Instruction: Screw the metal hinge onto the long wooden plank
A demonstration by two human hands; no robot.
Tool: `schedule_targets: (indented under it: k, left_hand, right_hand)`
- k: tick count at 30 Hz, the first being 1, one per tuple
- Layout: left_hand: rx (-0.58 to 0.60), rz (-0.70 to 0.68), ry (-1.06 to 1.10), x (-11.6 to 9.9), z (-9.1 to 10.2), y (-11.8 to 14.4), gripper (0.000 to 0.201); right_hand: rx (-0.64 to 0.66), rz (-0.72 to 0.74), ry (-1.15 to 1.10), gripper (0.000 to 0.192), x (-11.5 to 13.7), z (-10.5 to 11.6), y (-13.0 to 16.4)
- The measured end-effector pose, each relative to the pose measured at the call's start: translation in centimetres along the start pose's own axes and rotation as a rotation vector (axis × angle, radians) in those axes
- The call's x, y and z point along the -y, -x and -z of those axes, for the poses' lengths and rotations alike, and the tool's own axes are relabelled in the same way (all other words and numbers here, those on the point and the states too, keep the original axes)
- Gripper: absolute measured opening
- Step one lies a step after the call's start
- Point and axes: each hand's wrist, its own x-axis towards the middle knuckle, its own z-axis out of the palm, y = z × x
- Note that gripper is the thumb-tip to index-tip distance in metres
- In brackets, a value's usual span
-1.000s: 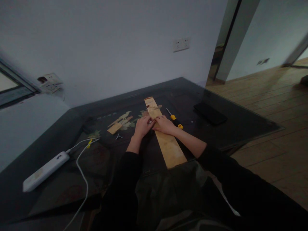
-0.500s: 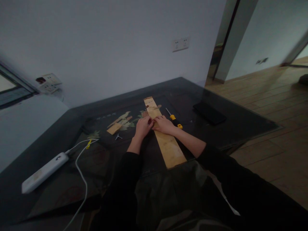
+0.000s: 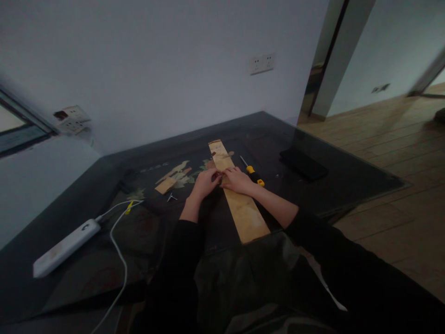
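Observation:
A long, flat wooden board lies on the dark table, one end near my body. My left hand is at the board's left edge, fingers bent and pinched together; whatever they hold is too small to make out. Across the middle of the board rests my right hand, its fingers curled down onto the wood and close to my left fingertips. Just right of it lies a yellow-and-black screwdriver, its shaft pointing away. Some small metal screws and a short piece of wood are to the left.
A white power strip with a white cable occupies the table's left side. A flat black object lies to the right. Behind the table rises a wall with a socket plate.
My left hand has shifted very slightly left, and a small gap shows between its fingers and my right hand. The board and screwdriver stay in place.

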Motion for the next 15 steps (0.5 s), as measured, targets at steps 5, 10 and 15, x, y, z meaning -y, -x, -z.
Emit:
schedule_targets:
  k: [5, 10, 15]
  left_hand:
    - [0.000, 0.010, -0.037, 0.3, -0.3, -0.1, 0.016]
    - [-0.052, 0.037, -0.093, -0.7, -0.3, 0.0, 0.012]
    - [-0.095, 0.125, -0.195, -2.2, -0.1, 0.1, 0.010]
  right_hand:
    - [-0.005, -0.002, 0.005, 0.054, -0.1, -0.1, -0.1]
    - [-0.002, 0.002, 0.005, 0.054, -0.1, -0.2, -0.1]
    - [-0.005, 0.008, -0.003, 0.050, -0.1, -0.1, -0.1]
